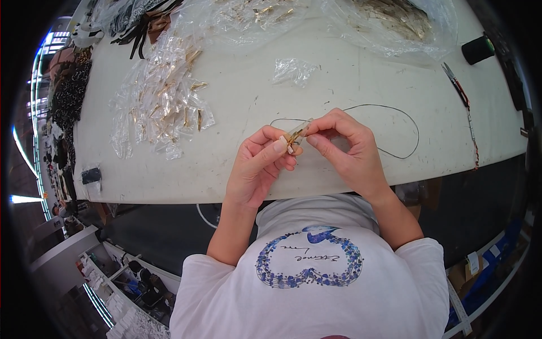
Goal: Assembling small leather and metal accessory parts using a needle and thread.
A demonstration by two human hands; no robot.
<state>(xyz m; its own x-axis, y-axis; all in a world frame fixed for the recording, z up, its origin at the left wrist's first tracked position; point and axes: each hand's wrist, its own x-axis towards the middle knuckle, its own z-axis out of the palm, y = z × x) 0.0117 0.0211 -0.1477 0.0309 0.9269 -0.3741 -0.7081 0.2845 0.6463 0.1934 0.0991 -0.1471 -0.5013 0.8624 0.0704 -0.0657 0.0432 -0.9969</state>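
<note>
My left hand (pixel 261 161) pinches a small gold-coloured metal piece (pixel 294 137) between thumb and fingers, above the table near its front edge. Close against the upper end of that piece, the thumb and forefinger of my right hand (pixel 347 147) are pressed together. What lies between those right fingertips is too small to make out. A thin dark cord (pixel 418 131) loops over the tabletop to the right and passes behind my right hand. Part of it also curves out just beyond my left fingers.
Many small clear bags with gold-coloured pieces (pixel 164 101) are heaped at left. Large plastic bags (pixel 389 25) lie along the far side, with one small clear bag (pixel 293 72) nearer. Thread snips (pixel 456 85) and a dark thread spool (pixel 477 50) are at right on the white table (pixel 237 79).
</note>
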